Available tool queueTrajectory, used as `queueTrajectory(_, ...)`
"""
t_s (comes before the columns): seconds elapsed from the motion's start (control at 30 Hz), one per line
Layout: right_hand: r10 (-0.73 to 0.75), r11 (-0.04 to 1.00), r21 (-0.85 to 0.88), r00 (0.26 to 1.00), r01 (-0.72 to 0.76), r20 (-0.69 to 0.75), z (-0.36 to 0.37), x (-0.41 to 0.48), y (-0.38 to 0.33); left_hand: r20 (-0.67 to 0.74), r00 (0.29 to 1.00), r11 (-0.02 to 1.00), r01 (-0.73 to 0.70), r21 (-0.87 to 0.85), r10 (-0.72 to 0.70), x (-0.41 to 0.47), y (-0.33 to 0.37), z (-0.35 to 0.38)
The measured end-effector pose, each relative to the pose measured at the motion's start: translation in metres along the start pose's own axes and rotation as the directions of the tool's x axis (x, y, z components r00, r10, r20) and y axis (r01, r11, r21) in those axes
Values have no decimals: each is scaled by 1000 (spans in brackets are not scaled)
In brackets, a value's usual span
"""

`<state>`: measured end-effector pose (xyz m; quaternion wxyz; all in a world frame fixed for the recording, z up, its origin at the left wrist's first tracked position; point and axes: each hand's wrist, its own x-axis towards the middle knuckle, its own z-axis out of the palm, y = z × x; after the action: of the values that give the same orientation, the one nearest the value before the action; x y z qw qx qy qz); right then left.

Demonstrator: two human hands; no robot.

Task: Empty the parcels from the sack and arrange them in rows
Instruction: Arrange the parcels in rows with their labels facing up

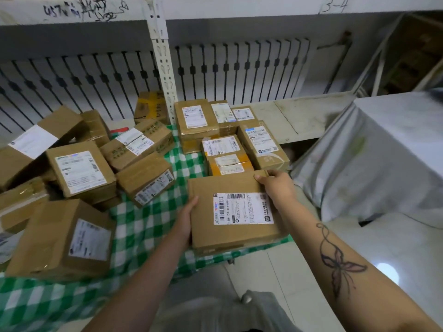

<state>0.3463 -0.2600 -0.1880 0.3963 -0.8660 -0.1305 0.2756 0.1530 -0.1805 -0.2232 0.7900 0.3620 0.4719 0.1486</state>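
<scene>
A flat brown cardboard parcel (230, 207) with a white label lies low on the green checked cloth (148, 219), in front of a row of parcels. My left hand (187, 219) grips its left edge. My right hand (275, 183) grips its far right corner. Behind it, several labelled parcels (225, 133) stand side by side in rows. To the left, a loose heap of cardboard parcels (81, 168) lies at odd angles. No sack is plainly in view.
A white slotted shelf post (165, 68) rises behind the parcels, with a white radiator (239, 70) along the wall. A grey cloth-covered block (374, 152) stands at the right. Pale tiled floor (311, 271) shows at lower right.
</scene>
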Motion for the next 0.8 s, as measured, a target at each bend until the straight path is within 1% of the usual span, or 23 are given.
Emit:
queueTrajectory(0.2,20,1000,14,999,-20,-26,-23,27,20,-22,999,999,28,36,-27,17,-10,32)
queueTrajectory(0.33,21,1000,15,998,-20,-52,-38,42,30,-61,997,995,41,93,-36,33,-15,52)
queueTrajectory(0.47,3,1000,-3,999,-3,-38,-47,61,35,-87,996,993,20,116,-10,46,-21,73)
queueTrajectory(0.6,-6,999,-37,1000,5,-13,-53,78,41,-135,991,989,26,144,-6,58,-26,88)
queueTrajectory(0.8,68,989,-132,998,-66,10,-59,92,40,-186,983,987,37,154,-8,70,-29,102)
